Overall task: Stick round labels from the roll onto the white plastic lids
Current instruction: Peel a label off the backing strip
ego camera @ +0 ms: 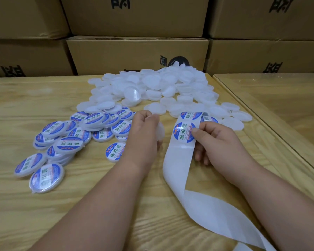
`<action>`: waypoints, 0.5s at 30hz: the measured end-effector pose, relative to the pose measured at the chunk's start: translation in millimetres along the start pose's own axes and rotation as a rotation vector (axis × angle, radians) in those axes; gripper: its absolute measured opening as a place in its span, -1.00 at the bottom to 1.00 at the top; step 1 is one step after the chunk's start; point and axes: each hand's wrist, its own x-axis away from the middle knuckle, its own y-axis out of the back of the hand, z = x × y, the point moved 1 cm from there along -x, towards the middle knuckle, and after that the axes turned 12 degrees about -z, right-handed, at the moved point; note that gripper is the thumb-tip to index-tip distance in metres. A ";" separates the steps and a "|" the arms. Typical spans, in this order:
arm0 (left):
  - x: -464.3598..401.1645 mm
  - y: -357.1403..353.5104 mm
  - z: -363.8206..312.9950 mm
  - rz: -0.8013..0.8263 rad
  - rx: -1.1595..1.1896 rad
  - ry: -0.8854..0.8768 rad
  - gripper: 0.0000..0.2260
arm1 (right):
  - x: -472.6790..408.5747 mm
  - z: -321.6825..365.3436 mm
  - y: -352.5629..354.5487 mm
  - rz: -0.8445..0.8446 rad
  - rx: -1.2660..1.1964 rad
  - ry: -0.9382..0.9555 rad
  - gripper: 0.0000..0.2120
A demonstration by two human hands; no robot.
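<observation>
While the left hand [145, 131] curls its grip around one plain white lid [160, 132], the right hand [216, 142] pinches a round blue label [184, 132] with its thumb on top. That label sits on the white backing strip [178, 160], which runs up to the roll [206, 117] just behind the right hand. The used strip trails down across the wooden bench [98, 205] toward the person. A big heap of plain white lids [158, 89] lies at the back of the bench, beyond both hands. A smaller pile of labelled lids [76, 136] lies to the left of the left hand. Brown cardboard boxes [134, 53] stand stacked behind the bench.
</observation>
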 end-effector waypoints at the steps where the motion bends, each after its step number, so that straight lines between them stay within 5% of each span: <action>1: -1.2 2.2 1.4 -0.006 -0.080 -0.040 -0.84 | -0.5 -0.1 0.1 -0.006 -0.009 -0.013 -0.71; 8: -4.3 2.5 4.4 -0.021 -0.156 -0.164 -0.78 | -4.2 -3.2 -2.6 -0.054 -0.008 -0.016 -0.78; 15: 0.6 -10.4 6.8 0.138 -0.130 -0.370 -0.75 | -6.3 -7.4 -2.6 -0.122 -0.018 0.048 -0.80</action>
